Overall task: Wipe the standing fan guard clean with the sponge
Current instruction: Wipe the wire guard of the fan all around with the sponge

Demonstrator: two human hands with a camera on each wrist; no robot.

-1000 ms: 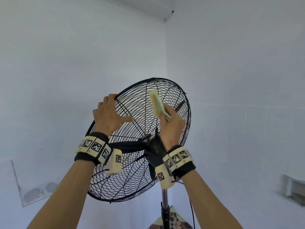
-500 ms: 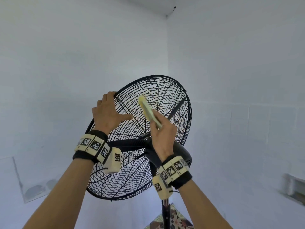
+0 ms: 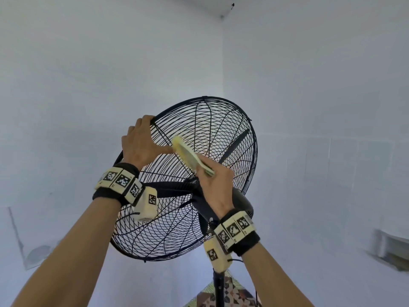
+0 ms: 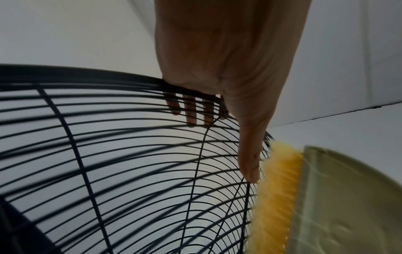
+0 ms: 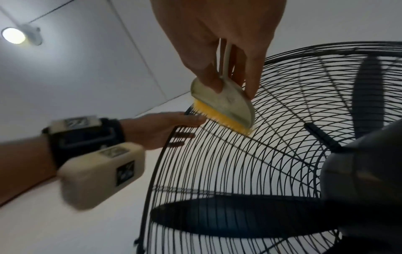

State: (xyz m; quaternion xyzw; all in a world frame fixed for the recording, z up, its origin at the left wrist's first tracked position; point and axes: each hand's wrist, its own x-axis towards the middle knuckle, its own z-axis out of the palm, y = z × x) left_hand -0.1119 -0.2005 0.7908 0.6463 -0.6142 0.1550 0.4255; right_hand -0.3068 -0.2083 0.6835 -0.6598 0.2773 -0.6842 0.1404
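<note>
Centrally, in the head view, the black standing fan guard [image 3: 199,178] filled the middle of the frame, tilted back, on its pole [image 3: 218,286] at bottom centre. The left hand [image 3: 141,144] gripped the guard's upper-left rim, fingers curled over the rim wire, thumb stretched flat along the mesh toward the sponge [image 3: 188,155]. The right hand [image 3: 218,185] pinched that sponge by its pale backing, thumb and fingers closed on it. The right wrist view showed it more as a brush: yellow bristles under a greenish-grey shell, bristles touching the guard wires left of centre. Its tip lay just beside the left thumb. Dark blades [image 5: 250,216] sat behind the mesh. Lit ceiling lamp [image 5: 14,35], upper left.
</note>
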